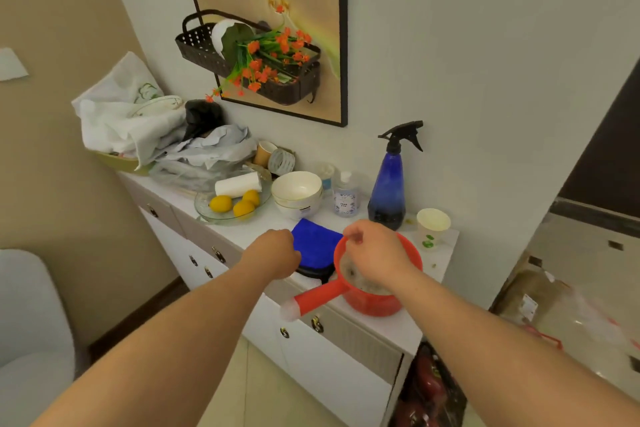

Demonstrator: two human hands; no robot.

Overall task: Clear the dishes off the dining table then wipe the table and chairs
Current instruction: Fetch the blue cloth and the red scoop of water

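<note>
While the red ladle (372, 291) holds water, lemons (235, 203) fill a glass dish (207, 215).

Blue cloth (317, 243): fuzzy microfibre, matt. Red ladle (363, 284): smooth glossy plastic. White bowls (297, 192): glazed ceramic; spray bottle (389, 189): translucent blue plastic; countertop (446, 253): smooth white.

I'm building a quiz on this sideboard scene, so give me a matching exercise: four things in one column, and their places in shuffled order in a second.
Things:
1. blue spray bottle
2. folded blue cloth
3. three yellow lemons
4. red plastic ladle with a long handle

Places:
A. in a clear glass dish
B. under the right hand
C. upright by the wall, beside a white paper cup
D. beside the left hand

Pairs: 1-C, 2-D, 3-A, 4-B
</note>
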